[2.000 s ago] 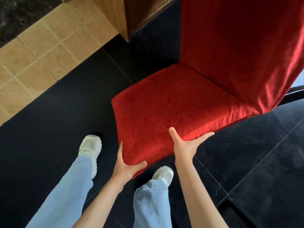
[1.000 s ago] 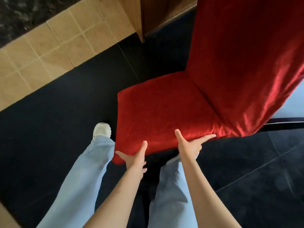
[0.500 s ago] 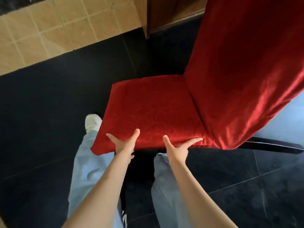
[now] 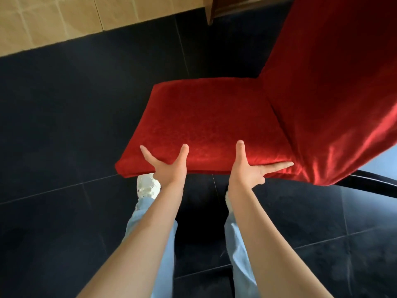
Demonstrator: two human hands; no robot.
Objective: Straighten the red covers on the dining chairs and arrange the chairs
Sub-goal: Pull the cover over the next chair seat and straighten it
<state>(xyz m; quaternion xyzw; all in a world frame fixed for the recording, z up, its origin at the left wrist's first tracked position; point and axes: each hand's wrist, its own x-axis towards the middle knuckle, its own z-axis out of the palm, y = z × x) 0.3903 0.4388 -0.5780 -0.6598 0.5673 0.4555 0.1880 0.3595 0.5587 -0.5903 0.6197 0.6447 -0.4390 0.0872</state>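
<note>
Floor laid in large dark, near-black tiles, thin pale grout lines crossing at angles. Band of beige tiles seen along upper left, edge running diagonally against dark tiles. Wooden furniture base seen at top centre, brown, corner resting on dark floor; upper part cut off by frame. Pale bluish patch of light seen at right edge. Soft daylight sheen spread over dark tiles at lower right.

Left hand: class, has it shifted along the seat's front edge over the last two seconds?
Yes. The left hand moved from the seat's near corner inward, toward the right hand.
</note>
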